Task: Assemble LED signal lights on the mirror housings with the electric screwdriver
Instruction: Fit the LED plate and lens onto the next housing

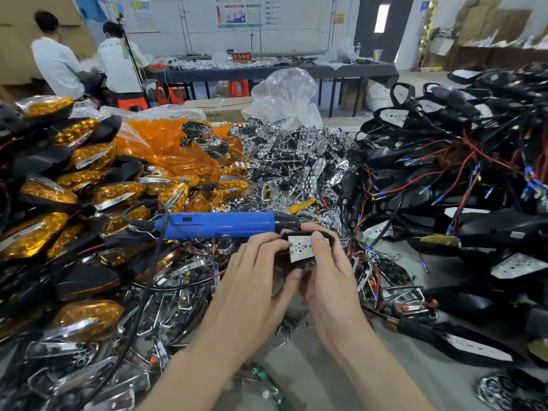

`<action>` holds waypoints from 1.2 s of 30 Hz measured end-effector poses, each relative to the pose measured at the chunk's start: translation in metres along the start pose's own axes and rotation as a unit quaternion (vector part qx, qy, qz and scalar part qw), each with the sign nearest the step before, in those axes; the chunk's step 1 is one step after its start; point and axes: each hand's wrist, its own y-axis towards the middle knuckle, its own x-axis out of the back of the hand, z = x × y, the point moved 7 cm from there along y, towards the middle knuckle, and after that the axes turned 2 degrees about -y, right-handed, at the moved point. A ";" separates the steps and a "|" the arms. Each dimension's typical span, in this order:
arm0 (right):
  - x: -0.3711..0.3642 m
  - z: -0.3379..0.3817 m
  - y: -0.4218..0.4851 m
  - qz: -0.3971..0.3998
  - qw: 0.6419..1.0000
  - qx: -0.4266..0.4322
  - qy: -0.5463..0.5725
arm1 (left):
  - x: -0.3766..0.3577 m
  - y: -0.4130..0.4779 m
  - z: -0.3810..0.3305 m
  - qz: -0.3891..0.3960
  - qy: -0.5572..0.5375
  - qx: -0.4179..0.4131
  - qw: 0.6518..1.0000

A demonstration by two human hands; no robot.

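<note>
Bench (311, 375): L hand (261, 277) & R hand (332, 280) grip mirror housing (331, 240), LED board (300, 248) inside.

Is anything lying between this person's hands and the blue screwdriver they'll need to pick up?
Nothing visible. The blue screwdriver lies uncovered on top of the parts pile, just beyond the fingers. The only catch is that the left hand and right hand both grip the LED board, so one must let go first.
</note>
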 end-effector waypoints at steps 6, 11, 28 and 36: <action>0.001 -0.005 0.000 0.006 1.000 -0.027 0.000 | 0.004 0.000 0.001 -0.016 -0.014 -0.001 1.000; 0.000 -0.005 0.001 0.018 0.999 -0.038 0.023 | 0.005 0.000 0.003 -0.017 -0.032 0.002 0.999; 0.006 -0.002 0.007 0.003 1.000 -0.028 -0.010 | 0.005 -0.004 0.001 0.005 -0.026 0.009 1.000; 0.003 0.001 0.003 0.008 0.993 0.029 -0.114 | 0.007 -0.002 0.007 -0.032 -0.120 0.101 0.987</action>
